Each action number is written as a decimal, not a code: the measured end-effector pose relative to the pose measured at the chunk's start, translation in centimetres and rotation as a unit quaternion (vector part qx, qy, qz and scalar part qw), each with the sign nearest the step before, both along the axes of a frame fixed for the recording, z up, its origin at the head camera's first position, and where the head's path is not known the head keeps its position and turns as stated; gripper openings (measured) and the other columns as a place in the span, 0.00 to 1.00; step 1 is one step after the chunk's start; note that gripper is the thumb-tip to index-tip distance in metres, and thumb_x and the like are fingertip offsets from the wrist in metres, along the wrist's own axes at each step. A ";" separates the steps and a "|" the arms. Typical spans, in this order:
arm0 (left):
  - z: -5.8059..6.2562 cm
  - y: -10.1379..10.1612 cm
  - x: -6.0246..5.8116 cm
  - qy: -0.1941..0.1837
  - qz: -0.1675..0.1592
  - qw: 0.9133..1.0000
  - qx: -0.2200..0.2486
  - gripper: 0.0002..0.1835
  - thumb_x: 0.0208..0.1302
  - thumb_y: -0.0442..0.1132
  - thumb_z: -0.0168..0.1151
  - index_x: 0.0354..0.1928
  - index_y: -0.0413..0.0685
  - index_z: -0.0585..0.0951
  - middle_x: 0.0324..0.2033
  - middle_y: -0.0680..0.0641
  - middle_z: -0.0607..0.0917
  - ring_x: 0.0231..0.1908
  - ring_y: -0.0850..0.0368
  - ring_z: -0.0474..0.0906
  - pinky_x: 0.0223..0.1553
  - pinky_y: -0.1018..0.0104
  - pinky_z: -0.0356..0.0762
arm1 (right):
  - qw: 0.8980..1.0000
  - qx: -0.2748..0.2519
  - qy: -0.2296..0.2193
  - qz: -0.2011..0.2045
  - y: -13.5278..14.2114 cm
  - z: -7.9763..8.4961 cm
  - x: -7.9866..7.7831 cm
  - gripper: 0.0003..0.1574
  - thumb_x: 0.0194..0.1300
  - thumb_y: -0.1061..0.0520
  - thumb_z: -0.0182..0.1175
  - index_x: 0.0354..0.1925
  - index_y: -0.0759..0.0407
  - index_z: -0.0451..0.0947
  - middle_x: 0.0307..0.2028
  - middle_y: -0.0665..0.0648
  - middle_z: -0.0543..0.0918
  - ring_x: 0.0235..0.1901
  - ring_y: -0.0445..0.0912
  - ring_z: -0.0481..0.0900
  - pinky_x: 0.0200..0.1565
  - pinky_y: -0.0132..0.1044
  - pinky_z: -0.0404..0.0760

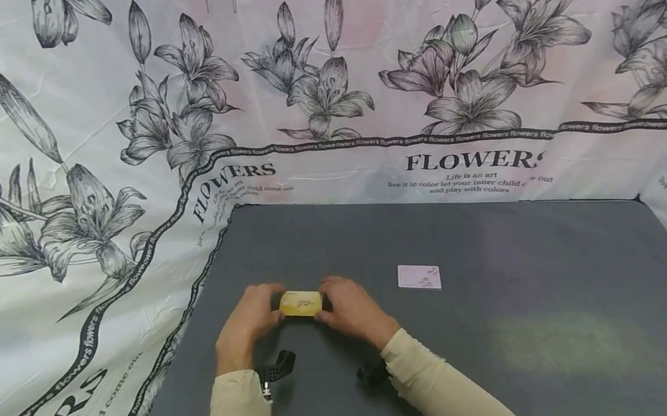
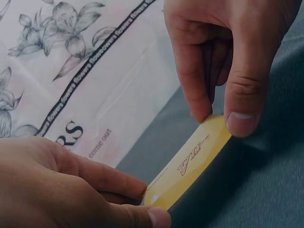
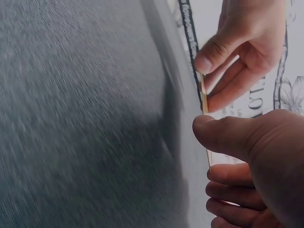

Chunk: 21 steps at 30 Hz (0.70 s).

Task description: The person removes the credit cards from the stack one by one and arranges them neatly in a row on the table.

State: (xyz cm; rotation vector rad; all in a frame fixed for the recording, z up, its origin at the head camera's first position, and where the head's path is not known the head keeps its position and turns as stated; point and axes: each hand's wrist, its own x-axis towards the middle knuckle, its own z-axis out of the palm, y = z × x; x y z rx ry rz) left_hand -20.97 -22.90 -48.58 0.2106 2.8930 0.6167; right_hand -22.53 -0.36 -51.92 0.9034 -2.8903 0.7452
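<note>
A yellow card (image 1: 300, 303) with "VIP" lettering is held between both hands over the dark tabletop. My left hand (image 1: 250, 321) pinches its left end between thumb and fingers. At the opposite end, my right hand (image 1: 354, 306) grips the card the same way. The left wrist view shows the card's printed face (image 2: 190, 161), tilted, with a shadow on the table beside it. Only the thin edge of the card (image 3: 204, 97) appears in the right wrist view. To the right of the hands, a pale pink card (image 1: 419, 277) lies flat on the table.
The dark grey table (image 1: 518, 295) extends to the right of both hands. White cloth (image 1: 314, 87) printed with flowers and text rises behind the table and along its sides. Black wrist-worn devices (image 1: 278, 366) sit at the inner sides of both wrists.
</note>
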 end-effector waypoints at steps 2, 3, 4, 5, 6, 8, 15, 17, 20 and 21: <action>-0.1 -0.3 0.1 0.000 0.003 1.000 -0.003 0.27 0.70 0.30 0.74 0.69 0.39 0.83 0.68 0.33 0.84 0.72 0.31 0.76 0.73 0.35 0.76 | 1.000 0.007 0.004 -0.001 -0.5 -0.2 0.1 0.23 0.69 0.49 0.77 0.54 0.63 0.88 0.63 0.64 0.88 0.64 0.58 0.86 0.66 0.54 0.85; -0.2 -0.5 0.2 -0.001 0.005 1.000 -0.004 0.27 0.70 0.30 0.74 0.69 0.39 0.83 0.68 0.33 0.83 0.73 0.30 0.75 0.73 0.35 0.75 | 1.000 0.010 0.005 -0.001 -0.7 -0.2 0.2 0.23 0.69 0.49 0.77 0.54 0.63 0.89 0.63 0.64 0.88 0.64 0.58 0.86 0.66 0.53 0.86; -0.3 -0.6 0.2 -0.003 0.007 1.000 -0.006 0.27 0.70 0.31 0.74 0.70 0.39 0.83 0.68 0.33 0.83 0.73 0.29 0.74 0.73 0.34 0.74 | 1.000 0.011 0.005 -0.002 -0.8 -0.3 0.3 0.23 0.69 0.49 0.77 0.54 0.63 0.89 0.62 0.64 0.88 0.64 0.57 0.86 0.65 0.53 0.86; -0.4 -0.8 0.3 -0.004 0.009 1.000 -0.008 0.27 0.70 0.31 0.74 0.70 0.39 0.83 0.68 0.33 0.83 0.73 0.29 0.74 0.73 0.33 0.74 | 1.000 0.011 0.002 -0.003 -1.0 -0.3 0.4 0.24 0.69 0.49 0.77 0.54 0.63 0.89 0.62 0.64 0.88 0.63 0.57 0.86 0.65 0.53 0.86; -0.4 -0.9 0.3 -0.006 0.010 1.000 -0.008 0.27 0.70 0.31 0.74 0.70 0.39 0.83 0.68 0.33 0.83 0.73 0.29 0.73 0.74 0.33 0.74 | 1.000 0.010 0.000 -0.003 -1.2 -0.4 0.4 0.24 0.69 0.49 0.77 0.54 0.63 0.89 0.62 0.64 0.88 0.63 0.57 0.86 0.65 0.52 0.86; -0.6 -1.1 0.5 -0.011 0.012 1.000 -0.010 0.27 0.70 0.31 0.74 0.70 0.39 0.83 0.69 0.32 0.83 0.73 0.28 0.73 0.73 0.32 0.74 | 1.000 0.010 -0.006 -0.005 -1.4 -0.6 0.5 0.24 0.70 0.49 0.77 0.55 0.63 0.89 0.63 0.63 0.88 0.64 0.57 0.86 0.65 0.52 0.86; -1.3 -1.5 0.9 -0.014 0.013 1.000 -0.012 0.26 0.70 0.30 0.73 0.69 0.38 0.83 0.69 0.31 0.83 0.74 0.28 0.73 0.75 0.32 0.72 | 1.000 0.019 -0.015 -0.009 -2.4 -1.0 0.9 0.23 0.70 0.48 0.76 0.54 0.63 0.89 0.64 0.63 0.87 0.63 0.57 0.86 0.63 0.52 0.87; -1.5 -1.6 1.0 -0.011 0.014 1.000 -0.014 0.26 0.70 0.29 0.72 0.70 0.38 0.83 0.69 0.31 0.82 0.74 0.27 0.72 0.75 0.31 0.71 | 1.000 0.023 -0.019 -0.009 -2.7 -1.1 1.0 0.23 0.71 0.48 0.75 0.54 0.62 0.89 0.64 0.63 0.86 0.64 0.57 0.86 0.63 0.52 0.87; -1.7 -1.8 1.1 -0.008 0.016 1.000 -0.015 0.27 0.70 0.28 0.72 0.70 0.38 0.82 0.69 0.31 0.82 0.75 0.25 0.71 0.75 0.31 0.70 | 0.999 0.025 -0.027 -0.012 -3.1 -1.2 1.2 0.23 0.72 0.47 0.75 0.55 0.62 0.88 0.65 0.63 0.86 0.64 0.57 0.85 0.62 0.52 0.88; -1.8 -1.9 1.1 -0.007 0.016 1.000 -0.017 0.27 0.70 0.28 0.72 0.70 0.38 0.82 0.70 0.31 0.82 0.75 0.25 0.70 0.75 0.30 0.70 | 0.999 0.026 -0.027 -0.012 -3.2 -1.2 1.3 0.23 0.72 0.47 0.75 0.55 0.62 0.88 0.65 0.62 0.86 0.64 0.57 0.85 0.62 0.52 0.88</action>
